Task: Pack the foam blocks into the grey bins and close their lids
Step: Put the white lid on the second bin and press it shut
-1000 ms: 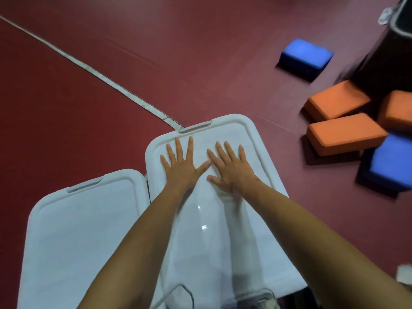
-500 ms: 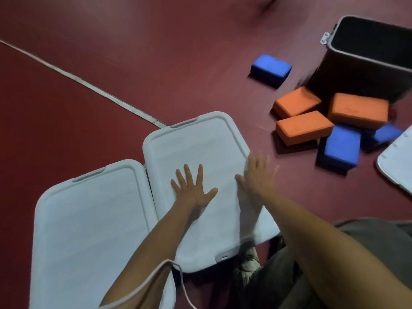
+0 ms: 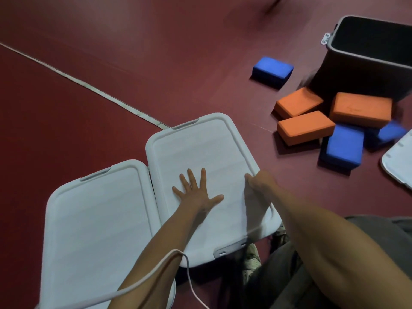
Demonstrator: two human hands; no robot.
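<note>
Your right hand (image 3: 258,186) slid across the lid (image 3: 200,148) to curl round its right rim; left hand (image 3: 196,192) stayed spread, pressing. Even rim pressure seemed best. Foam blocks (image 3: 305,128) lay beside the open grey bin (image 3: 338,74).

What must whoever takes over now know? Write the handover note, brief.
Left hand: flat, fingers spread, pressing on the right lid.
Right hand: grips that lid's right rim, thumb on top.
Done: two lids sit side by side, the left lid untouched; whether they are latched cannot be told.
Left: open grey bin at the far right, with three orange blocks and several blue blocks loose on the floor beside it, and a loose lid at the right edge.
</note>
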